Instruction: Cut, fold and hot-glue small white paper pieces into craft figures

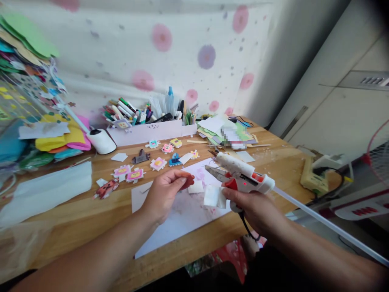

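My left hand (164,192) pinches a small reddish-brown piece (187,181) between thumb and fingertips, above a white paper sheet (170,231). Wrapped round the handle of a white and red hot glue gun (246,176) is my right hand (258,207). The gun's nozzle points up and to the left, and a long glue stick (322,221) runs out of its back. Near my right fingers is a white folded piece (214,196); whether they touch it I cannot tell. Another small white square (196,187) lies on the sheet. Pliers (216,173) show just behind the gun.
Several small paper cutouts (135,174) lie behind my left hand. A long white box (146,133) of pens stands at the back. Loose papers (212,125) are piled right of it. A power strip (313,178) sits at the right edge, and a white base (101,141) at left.
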`<state>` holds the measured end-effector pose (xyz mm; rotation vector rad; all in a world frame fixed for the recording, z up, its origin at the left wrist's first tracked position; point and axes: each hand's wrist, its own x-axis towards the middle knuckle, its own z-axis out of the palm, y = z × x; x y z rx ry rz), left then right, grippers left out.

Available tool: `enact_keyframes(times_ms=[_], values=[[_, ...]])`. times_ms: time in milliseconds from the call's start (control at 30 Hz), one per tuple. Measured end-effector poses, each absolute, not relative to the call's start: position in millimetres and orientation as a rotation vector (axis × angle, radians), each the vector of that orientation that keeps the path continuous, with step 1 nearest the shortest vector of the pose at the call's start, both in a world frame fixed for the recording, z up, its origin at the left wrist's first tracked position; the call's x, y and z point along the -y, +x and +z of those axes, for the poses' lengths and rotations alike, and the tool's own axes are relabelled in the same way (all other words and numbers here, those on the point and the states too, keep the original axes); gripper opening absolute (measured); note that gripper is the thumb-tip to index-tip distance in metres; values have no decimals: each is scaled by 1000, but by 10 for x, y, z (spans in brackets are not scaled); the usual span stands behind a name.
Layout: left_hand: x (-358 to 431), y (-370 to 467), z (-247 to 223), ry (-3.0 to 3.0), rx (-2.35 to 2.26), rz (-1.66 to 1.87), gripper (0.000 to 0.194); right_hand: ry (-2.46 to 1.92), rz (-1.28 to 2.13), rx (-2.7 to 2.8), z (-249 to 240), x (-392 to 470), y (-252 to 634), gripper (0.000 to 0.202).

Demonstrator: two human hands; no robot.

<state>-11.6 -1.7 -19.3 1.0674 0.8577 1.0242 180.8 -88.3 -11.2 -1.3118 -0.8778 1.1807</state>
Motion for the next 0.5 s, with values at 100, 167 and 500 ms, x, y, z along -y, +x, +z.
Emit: enact_keyframes(times_ms=[100,167,500], values=[[73,-119,-140,1093,-817,1017,10,-1320,1165,882,-93,887,1827,20],[118,-126,-92,1112,-771,947,15,-1319,1153,900,-79,888,1836,21],[331,-125,-73,1613,-777,466,43,-1259,1104,866,-28,878,1826,19]])
